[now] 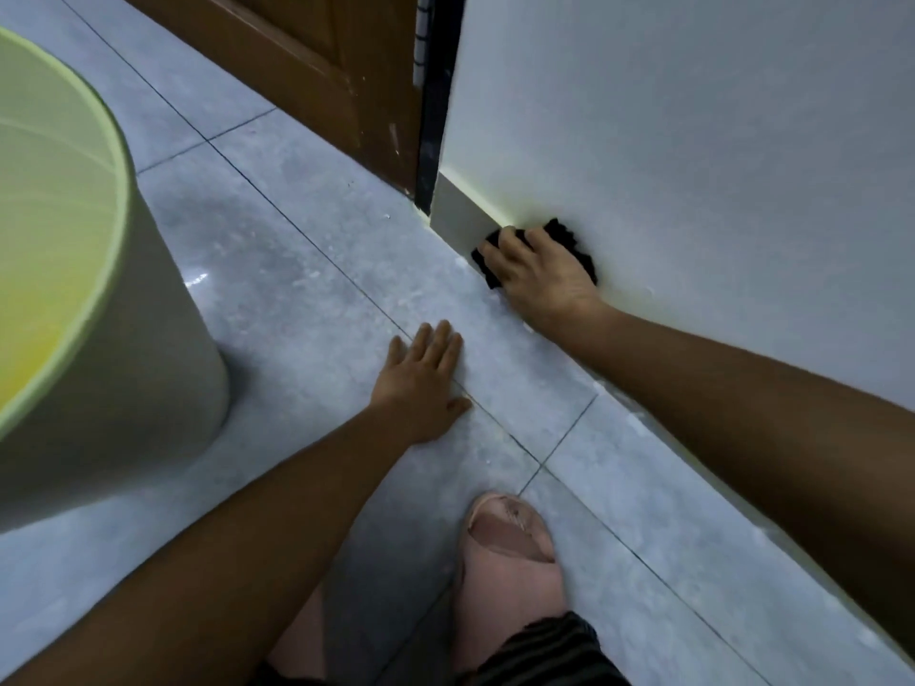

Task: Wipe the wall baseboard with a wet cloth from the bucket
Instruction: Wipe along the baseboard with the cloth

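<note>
My right hand presses a black cloth flat against the grey baseboard at the foot of the white wall, a short way from the wall's corner end. Most of the cloth is hidden under the fingers and palm. My left hand lies flat on the floor tiles with its fingers spread, holding nothing. The pale green bucket stands on the floor to the left, its rim cut off by the frame edge.
A brown wooden door with a dark frame meets the wall corner at the top. My knee rests on the grey tiled floor near the bottom. White dust lies along the wall's foot.
</note>
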Demonstrator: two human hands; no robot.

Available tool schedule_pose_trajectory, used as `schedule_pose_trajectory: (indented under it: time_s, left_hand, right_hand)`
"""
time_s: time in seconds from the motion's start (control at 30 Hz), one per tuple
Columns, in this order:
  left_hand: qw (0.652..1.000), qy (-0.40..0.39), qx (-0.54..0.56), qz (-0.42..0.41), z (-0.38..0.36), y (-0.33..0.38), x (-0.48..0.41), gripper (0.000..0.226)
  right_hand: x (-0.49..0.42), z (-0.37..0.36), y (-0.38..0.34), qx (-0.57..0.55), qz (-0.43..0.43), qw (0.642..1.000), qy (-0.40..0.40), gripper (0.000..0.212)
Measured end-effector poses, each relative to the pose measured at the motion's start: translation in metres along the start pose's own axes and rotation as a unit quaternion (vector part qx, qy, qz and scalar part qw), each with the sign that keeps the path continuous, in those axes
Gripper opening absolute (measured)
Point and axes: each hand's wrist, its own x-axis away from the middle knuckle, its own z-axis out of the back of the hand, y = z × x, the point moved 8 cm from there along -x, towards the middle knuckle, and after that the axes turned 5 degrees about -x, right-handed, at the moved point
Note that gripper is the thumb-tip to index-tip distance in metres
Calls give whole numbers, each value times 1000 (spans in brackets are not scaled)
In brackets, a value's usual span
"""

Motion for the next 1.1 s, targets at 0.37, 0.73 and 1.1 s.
schedule_pose_trajectory:
  time_s: [0.37, 0.73, 1.1]
  left_hand:
    - [999, -37, -27, -17, -5, 0, 23, 86]
    - [996, 91, -2, -25, -16, 33, 12, 85]
    - [999, 26, -29, -28, -15, 61, 4, 91]
  right_hand:
    - [108, -35, -35, 39, 63, 996, -52, 47]
    - [56, -33, -39, -13, 27, 999, -32, 51]
    - [104, -34, -24, -57, 9, 998, -12, 52]
